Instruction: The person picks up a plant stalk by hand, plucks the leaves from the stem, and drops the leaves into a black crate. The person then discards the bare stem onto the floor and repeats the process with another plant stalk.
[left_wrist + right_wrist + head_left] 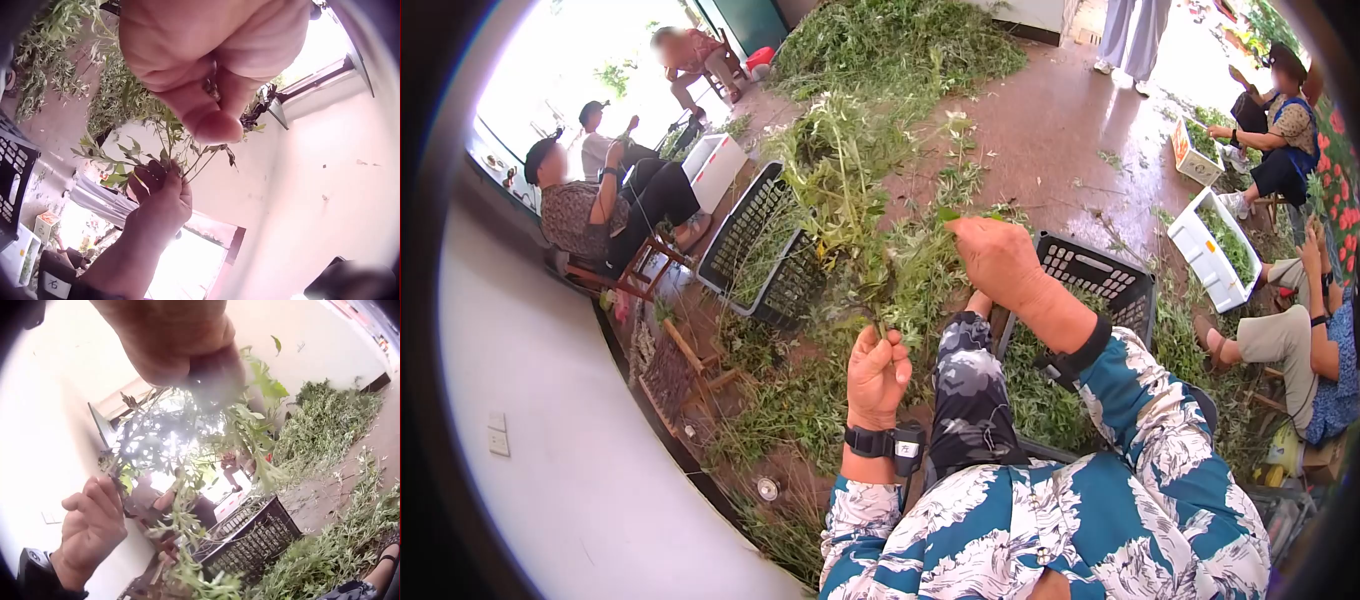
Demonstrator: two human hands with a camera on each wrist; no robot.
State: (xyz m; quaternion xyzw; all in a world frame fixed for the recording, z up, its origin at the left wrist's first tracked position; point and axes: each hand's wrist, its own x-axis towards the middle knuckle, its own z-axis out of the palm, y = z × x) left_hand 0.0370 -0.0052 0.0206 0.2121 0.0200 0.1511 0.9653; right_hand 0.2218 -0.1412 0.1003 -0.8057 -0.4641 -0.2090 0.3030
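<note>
reddish-brown floor [1040, 130] bears heaped leafy stems [890, 45], scattered greenery [790, 420], two dark perforated crates [788, 292], and white boxes [1225, 288].

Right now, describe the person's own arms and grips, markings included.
The left grip and right grip are ungloved. The left sleeve and right sleeve are teal with large white, dark-outlined prints. A black left strap carries a small dark box; a black right strap carries a dark device. Both units have white labels.
</note>
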